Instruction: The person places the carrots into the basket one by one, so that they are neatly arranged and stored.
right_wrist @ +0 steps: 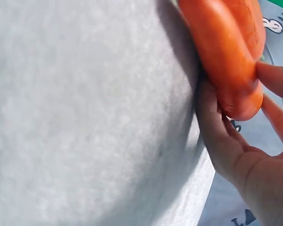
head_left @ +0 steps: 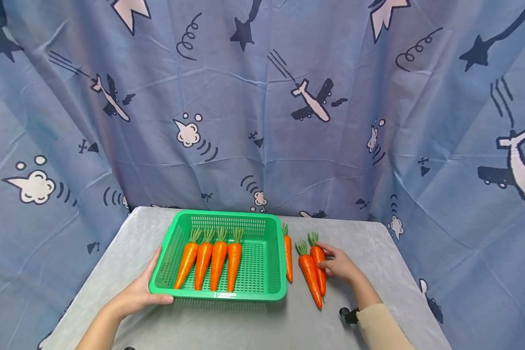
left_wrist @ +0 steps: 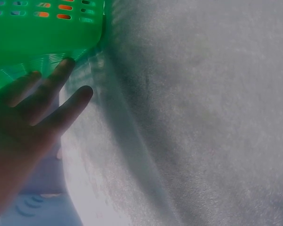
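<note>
A green plastic basket (head_left: 273,296) sits on the table, and several orange carrots (head_left: 218,265) lie side by side in its left and middle part, tops toward the back. My left hand (head_left: 133,294) holds the basket's front left corner, thumb along the front rim; in the left wrist view its fingers lie against the basket's side. To the basket's right, my right hand (head_left: 342,265) pinches the thick upper part of a carrot (right_wrist: 221,52) between thumb and fingers. A second loose carrot (head_left: 309,279) lies against it on the left.
Another carrot (head_left: 288,257) lies close along the basket's right wall, partly hidden by it. A pale grey cloth covers the table (head_left: 227,330). Blue curtains (head_left: 245,121) with airplane prints hang behind and at both sides. A small black object (head_left: 347,316) shows by the right sleeve.
</note>
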`<state>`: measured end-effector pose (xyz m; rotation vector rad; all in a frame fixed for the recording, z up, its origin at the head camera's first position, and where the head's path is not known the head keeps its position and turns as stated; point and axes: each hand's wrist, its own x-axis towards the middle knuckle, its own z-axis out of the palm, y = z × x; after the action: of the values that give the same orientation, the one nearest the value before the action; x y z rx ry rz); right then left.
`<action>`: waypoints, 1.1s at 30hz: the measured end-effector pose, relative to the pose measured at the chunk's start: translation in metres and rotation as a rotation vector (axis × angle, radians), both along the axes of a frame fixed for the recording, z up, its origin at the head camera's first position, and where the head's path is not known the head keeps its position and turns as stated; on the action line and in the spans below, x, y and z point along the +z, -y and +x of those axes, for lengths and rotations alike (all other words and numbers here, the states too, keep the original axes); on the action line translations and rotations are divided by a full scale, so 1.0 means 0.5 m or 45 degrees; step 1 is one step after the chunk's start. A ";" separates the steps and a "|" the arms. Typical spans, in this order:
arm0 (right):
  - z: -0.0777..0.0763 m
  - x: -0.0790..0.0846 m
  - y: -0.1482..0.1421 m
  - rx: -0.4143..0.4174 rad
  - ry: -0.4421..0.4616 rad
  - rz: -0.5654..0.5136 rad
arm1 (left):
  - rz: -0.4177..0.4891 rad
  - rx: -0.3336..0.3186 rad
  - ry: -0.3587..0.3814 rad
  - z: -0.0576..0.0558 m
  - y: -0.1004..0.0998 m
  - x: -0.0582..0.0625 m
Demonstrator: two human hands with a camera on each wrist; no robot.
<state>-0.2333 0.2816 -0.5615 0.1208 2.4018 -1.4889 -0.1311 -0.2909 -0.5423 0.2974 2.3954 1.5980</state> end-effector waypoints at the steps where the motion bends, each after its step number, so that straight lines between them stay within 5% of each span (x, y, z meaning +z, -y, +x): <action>1: 0.002 -0.001 -0.003 -0.010 0.002 -0.031 | 0.001 0.001 0.003 0.000 0.000 0.000; 8: 0.016 0.006 -0.030 -0.140 -0.004 -0.243 | -0.007 -0.003 -0.014 0.000 -0.001 -0.001; 16: 0.023 0.052 -0.026 -0.227 -0.067 -0.274 | 0.007 -0.012 -0.018 0.000 0.000 0.005; 33: 0.038 0.162 0.077 -0.082 -0.215 -0.429 | 0.016 -0.010 -0.018 -0.002 0.000 -0.001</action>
<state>-0.2143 0.2431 -0.4803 -0.0046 2.2463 -1.9806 -0.1321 -0.2908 -0.5428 0.3217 2.3926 1.6131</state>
